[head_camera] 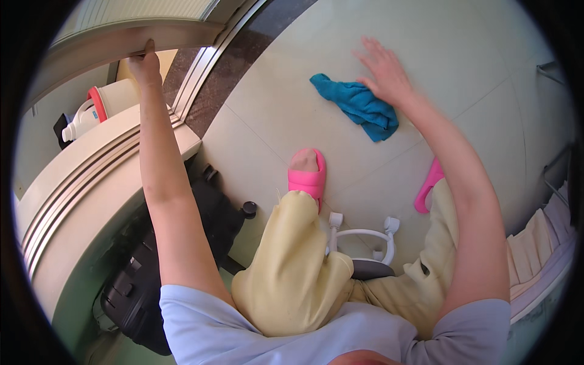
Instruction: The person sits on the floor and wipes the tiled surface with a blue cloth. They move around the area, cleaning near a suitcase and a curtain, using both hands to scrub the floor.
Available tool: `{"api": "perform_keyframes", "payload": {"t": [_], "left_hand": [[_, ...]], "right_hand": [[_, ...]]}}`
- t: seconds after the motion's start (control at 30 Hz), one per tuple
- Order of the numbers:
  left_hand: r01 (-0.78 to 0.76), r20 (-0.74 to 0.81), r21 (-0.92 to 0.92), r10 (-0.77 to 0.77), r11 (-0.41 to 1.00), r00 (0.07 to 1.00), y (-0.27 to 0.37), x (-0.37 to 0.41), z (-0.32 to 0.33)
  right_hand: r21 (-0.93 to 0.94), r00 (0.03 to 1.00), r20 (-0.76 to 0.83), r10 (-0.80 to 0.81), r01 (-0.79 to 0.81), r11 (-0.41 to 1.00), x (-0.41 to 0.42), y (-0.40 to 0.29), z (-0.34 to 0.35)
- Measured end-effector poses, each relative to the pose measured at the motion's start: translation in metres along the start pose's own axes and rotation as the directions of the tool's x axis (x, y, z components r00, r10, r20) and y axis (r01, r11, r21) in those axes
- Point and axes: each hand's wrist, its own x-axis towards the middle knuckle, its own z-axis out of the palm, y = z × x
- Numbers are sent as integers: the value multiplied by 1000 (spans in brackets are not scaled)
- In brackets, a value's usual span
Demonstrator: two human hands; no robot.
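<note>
My left hand (147, 68) grips the lower rail (182, 34) of a framed, ribbed sliding panel (137, 11) at the upper left, thumb on its near face. Most of its fingers are hidden behind the rail. To the right, my right hand (385, 73) is slightly blurred, with its fingers spread and nothing held. It is just beside and above a crumpled blue cloth (360, 107) on the tiled floor (438, 54). Whether the hand touches the cloth I cannot tell.
Metal sliding tracks (194, 77) run along the sill (98, 182) at left. Beyond it are a white bottle (84, 121) and a red-rimmed bucket (116, 98). A black suitcase (141, 283) stands below the sill. I sit on a wheeled stool (365, 232), wearing pink slippers (306, 180). Folded fabric (538, 251) is at right.
</note>
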Motion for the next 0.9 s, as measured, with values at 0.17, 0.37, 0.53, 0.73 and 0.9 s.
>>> {"api": "perform_keyframes", "payload": {"t": [0.17,0.37,0.53,0.73,0.9], "left_hand": [[48,-51,121,-42,992,998,-18,-12,-38],[60,-135,125,-43,990,990,-54,-5,-71],[240,-139,411,-199,880,970,-50,-30,-60],[-414,369,166,333,895,868,23,-192,78],[-721,773,76,416,688,479,96,-266,178]], "right_hand": [[-125,981,180,-73,96,988,-42,-51,6],[-106,964,234,127,-105,989,-42,-51,26],[159,995,-18,100,-96,983,-23,-32,-3],[-251,978,-55,199,-207,946,-36,5,-9],[-297,991,-95,91,-115,948,-53,-15,32]]}}
